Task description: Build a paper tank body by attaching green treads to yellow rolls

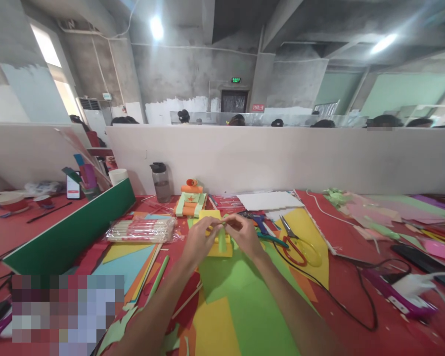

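Note:
My left hand and my right hand meet at the middle of the table, fingertips pinched together. Between them a narrow light-green paper strip hangs down, its top end at the fingertips. Just behind and below it is a yellow folded paper piece, partly hidden by the fingers. Large green paper sheets lie beneath my hands, over a yellow sheet. Beyond my hands stands an orange and pale-green paper model.
Scissors with red and yellow handles lie to the right, near teal-handled pliers and a black cable. A bag of sticks, a water bottle and a green divider are on the left. A white partition stands behind.

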Motion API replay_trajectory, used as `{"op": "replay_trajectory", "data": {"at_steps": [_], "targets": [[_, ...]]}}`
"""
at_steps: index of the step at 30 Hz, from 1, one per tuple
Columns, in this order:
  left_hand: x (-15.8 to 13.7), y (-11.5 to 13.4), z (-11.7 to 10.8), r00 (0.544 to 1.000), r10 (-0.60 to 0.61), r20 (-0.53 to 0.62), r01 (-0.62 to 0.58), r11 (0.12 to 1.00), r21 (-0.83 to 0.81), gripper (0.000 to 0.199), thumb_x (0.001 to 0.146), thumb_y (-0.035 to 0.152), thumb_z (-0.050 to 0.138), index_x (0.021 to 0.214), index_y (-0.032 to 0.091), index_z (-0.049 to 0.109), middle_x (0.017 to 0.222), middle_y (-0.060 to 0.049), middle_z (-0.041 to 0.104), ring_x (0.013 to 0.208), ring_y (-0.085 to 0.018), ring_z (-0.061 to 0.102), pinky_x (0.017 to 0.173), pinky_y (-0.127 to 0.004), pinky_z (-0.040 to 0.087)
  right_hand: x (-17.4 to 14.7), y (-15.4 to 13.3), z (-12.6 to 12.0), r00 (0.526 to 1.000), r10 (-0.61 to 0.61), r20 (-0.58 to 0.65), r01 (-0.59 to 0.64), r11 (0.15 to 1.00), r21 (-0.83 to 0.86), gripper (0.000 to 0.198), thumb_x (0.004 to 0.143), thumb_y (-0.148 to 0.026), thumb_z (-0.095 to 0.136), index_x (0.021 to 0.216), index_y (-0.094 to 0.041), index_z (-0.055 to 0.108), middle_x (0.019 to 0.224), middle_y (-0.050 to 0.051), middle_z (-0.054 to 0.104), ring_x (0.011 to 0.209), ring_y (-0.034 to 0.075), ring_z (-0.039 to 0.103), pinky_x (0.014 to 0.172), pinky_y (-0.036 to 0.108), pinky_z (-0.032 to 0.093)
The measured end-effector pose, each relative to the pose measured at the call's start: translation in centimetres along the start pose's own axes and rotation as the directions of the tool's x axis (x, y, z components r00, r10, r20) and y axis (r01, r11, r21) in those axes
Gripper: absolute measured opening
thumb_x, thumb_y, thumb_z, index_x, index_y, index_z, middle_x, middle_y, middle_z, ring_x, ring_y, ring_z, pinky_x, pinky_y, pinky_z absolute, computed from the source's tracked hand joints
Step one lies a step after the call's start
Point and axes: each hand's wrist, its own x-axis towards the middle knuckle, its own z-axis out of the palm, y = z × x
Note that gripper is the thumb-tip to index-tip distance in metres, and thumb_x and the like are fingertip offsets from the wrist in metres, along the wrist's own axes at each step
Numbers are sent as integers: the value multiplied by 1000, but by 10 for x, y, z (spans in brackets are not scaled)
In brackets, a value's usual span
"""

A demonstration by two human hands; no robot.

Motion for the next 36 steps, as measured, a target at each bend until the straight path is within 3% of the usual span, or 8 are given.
{"op": "replay_trajectory", "data": {"at_steps": [5,11,18,24,31,36], "targets": [[0,-2,3,998,-61,-1,61,994,-87,21,87,28,53,102,23,67,95,-4,70,82,-17,64,75,-27,51,2,0,-2,999,17,-34,-17,1000,16,13,78,-29,62,84,-18,67,81,5,69,76,20,65,72,30,52],[1,-9,4,993,-98,-64,92,991,-93,15,82,22,57,95,21,66,86,-3,69,78,-15,63,76,-27,50,1,-3,-2,997,63,37,-66,995,72,20,79,-33,64,91,-17,66,89,6,69,84,20,65,76,31,52],[2,-7,4,992,-108,-62,95,978,-186,15,83,29,58,91,19,66,85,-3,69,77,-15,63,74,-26,50,1,0,-2,998,38,52,-38,999,1,22,80,-39,63,87,-18,67,84,5,69,80,21,65,75,32,52],[3,-8,3,981,-193,-15,184,952,-243,25,83,37,58,97,17,67,90,-6,72,79,-17,66,72,-26,51,1,1,-2,1000,4,-9,-4,1000,-15,22,81,-40,64,84,-18,66,82,5,69,78,21,65,73,31,52],[4,-8,1,980,-196,-18,184,943,-278,23,82,36,60,89,17,71,86,-5,74,78,-17,67,72,-26,51,0,1,-1,999,-14,30,14,1000,0,24,82,-39,63,97,-20,68,94,6,71,85,21,66,78,31,52],[4,-6,-1,979,-202,1,195,945,-265,25,82,37,61,92,19,74,89,-6,74,80,-19,67,73,-28,52,0,2,-1,999,-42,3,42,997,-70,23,84,-41,60,93,-22,69,87,4,70,78,20,65,72,29,51]]}}
